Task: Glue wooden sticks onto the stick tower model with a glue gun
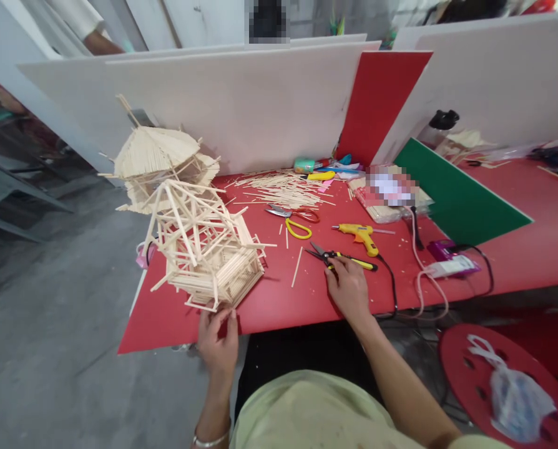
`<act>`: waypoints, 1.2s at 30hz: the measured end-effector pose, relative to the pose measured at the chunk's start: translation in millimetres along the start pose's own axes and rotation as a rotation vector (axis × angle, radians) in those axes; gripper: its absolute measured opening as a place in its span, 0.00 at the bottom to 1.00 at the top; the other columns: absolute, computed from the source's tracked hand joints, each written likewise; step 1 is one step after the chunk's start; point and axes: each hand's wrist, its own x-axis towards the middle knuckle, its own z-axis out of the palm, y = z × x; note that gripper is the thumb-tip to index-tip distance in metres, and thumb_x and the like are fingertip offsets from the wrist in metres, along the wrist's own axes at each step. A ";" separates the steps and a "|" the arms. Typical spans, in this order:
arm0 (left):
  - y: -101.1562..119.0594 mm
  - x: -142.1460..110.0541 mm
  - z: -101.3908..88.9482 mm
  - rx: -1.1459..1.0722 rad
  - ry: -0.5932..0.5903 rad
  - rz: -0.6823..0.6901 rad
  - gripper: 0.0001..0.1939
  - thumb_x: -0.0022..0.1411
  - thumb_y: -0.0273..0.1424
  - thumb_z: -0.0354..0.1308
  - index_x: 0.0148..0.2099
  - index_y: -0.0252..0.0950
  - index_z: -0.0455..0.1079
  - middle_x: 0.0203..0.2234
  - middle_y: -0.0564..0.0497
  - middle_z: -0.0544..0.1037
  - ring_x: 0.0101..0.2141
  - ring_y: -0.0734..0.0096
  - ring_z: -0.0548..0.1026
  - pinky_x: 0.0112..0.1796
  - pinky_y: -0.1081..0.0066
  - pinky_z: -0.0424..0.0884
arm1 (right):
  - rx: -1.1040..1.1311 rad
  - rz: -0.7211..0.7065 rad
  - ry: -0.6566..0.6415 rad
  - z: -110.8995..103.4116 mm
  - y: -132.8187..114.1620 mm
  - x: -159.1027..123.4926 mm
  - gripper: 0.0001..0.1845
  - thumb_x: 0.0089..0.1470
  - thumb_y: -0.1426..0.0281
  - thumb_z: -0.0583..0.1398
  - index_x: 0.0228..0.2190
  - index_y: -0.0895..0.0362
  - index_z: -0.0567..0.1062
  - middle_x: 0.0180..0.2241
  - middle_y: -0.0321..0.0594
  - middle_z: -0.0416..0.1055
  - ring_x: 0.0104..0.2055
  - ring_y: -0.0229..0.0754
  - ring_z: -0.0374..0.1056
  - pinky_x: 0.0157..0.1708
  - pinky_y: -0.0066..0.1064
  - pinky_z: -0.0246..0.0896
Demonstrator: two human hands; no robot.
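Note:
A model building of pale wooden sticks point(204, 243), with an open frame roof, stands at the left end of the red table. My left hand point(219, 340) is at its near bottom edge, thumb and fingers closed against the base. My right hand point(349, 287) rests on the tabletop, its fingers curled over the yellow-and-black handles of a pair of cutting pliers point(367, 264). The pliers' jaws point left and are apart. Loose sticks point(297, 267) lie between the model and the pliers. Just beyond are scissors point(298, 228) and a yellow glue gun point(361, 234).
A second stick model point(160, 153) with a covered roof stands behind the first. A heap of sticks point(283, 189) lies along white boards point(232, 106). Cables point(422, 274) trail over the front edge. A red stool point(461, 358) bearing a plastic bag point(517, 399) is at the right.

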 end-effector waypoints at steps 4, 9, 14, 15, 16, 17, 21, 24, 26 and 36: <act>-5.2 -10.4 -10.5 0.022 0.160 -0.081 0.09 0.65 0.36 0.64 0.42 0.36 0.79 0.41 0.45 0.77 0.40 0.65 0.77 0.41 0.66 0.75 | 0.160 0.017 0.007 -7.5 -10.0 0.9 0.20 0.70 0.62 0.53 0.51 0.58 0.79 0.45 0.47 0.80 0.46 0.46 0.74 0.49 0.35 0.65; 6.0 -20.4 -17.4 -0.027 0.054 -0.006 0.06 0.67 0.32 0.61 0.41 0.36 0.77 0.31 0.50 0.81 0.31 0.69 0.78 0.37 0.69 0.75 | 0.165 0.066 -0.146 -14.4 -36.4 9.3 0.30 0.68 0.49 0.52 0.29 0.56 0.81 0.25 0.40 0.78 0.28 0.41 0.72 0.30 0.30 0.56; 43.3 -13.9 -0.7 -0.192 -0.240 0.164 0.05 0.67 0.27 0.59 0.39 0.38 0.76 0.28 0.50 0.81 0.29 0.69 0.79 0.35 0.70 0.75 | 0.096 0.000 -0.281 -16.2 -59.9 28.4 0.23 0.67 0.55 0.56 0.29 0.54 0.81 0.32 0.40 0.80 0.36 0.42 0.74 0.34 0.29 0.56; 50.5 -11.6 4.2 -0.231 -0.292 0.179 0.05 0.67 0.26 0.59 0.39 0.38 0.76 0.29 0.49 0.81 0.30 0.69 0.79 0.35 0.70 0.75 | 0.092 -0.010 -0.314 -15.2 -63.4 32.3 0.18 0.67 0.58 0.57 0.35 0.53 0.82 0.37 0.40 0.81 0.40 0.42 0.74 0.36 0.29 0.57; 56.7 -9.3 8.9 -0.264 -0.331 0.190 0.06 0.67 0.25 0.59 0.40 0.38 0.77 0.29 0.49 0.82 0.30 0.69 0.79 0.35 0.70 0.75 | 0.084 -0.016 -0.348 -13.8 -66.7 36.3 0.14 0.66 0.60 0.58 0.39 0.52 0.82 0.41 0.40 0.81 0.43 0.43 0.75 0.37 0.28 0.58; 61.8 -7.0 13.0 -0.291 -0.356 0.201 0.06 0.66 0.24 0.59 0.41 0.39 0.77 0.30 0.49 0.82 0.31 0.68 0.79 0.35 0.70 0.75 | 0.069 -0.019 -0.381 -12.2 -70.1 40.4 0.13 0.66 0.62 0.58 0.42 0.52 0.82 0.43 0.40 0.81 0.45 0.43 0.75 0.39 0.28 0.59; 71.9 1.7 21.1 -0.342 -0.375 0.234 0.09 0.64 0.22 0.60 0.44 0.39 0.78 0.32 0.48 0.83 0.33 0.66 0.80 0.38 0.68 0.75 | -0.018 -0.033 -0.497 -6.5 -85.9 58.8 0.14 0.66 0.64 0.56 0.43 0.51 0.81 0.44 0.41 0.81 0.46 0.43 0.75 0.40 0.29 0.60; 74.1 7.3 19.1 -0.342 -0.348 0.218 0.09 0.64 0.22 0.61 0.44 0.40 0.78 0.32 0.48 0.83 0.34 0.66 0.80 0.39 0.68 0.75 | -0.054 -0.032 -0.527 -2.4 -96.0 73.9 0.15 0.67 0.63 0.55 0.44 0.51 0.81 0.43 0.42 0.82 0.45 0.45 0.76 0.39 0.30 0.60; 75.2 9.8 16.5 -0.342 -0.340 0.189 0.08 0.65 0.24 0.60 0.43 0.39 0.78 0.32 0.48 0.83 0.34 0.66 0.80 0.38 0.68 0.75 | -0.076 -0.015 -0.529 0.9 -98.9 83.9 0.16 0.66 0.62 0.55 0.45 0.51 0.81 0.43 0.44 0.82 0.45 0.46 0.76 0.39 0.30 0.61; 80.9 9.9 15.9 -0.443 -0.408 0.079 0.06 0.67 0.25 0.59 0.41 0.39 0.77 0.30 0.49 0.81 0.31 0.68 0.78 0.34 0.69 0.73 | -0.190 0.090 -0.610 28.2 -93.9 125.0 0.17 0.62 0.62 0.57 0.48 0.55 0.79 0.45 0.51 0.80 0.48 0.55 0.76 0.44 0.38 0.67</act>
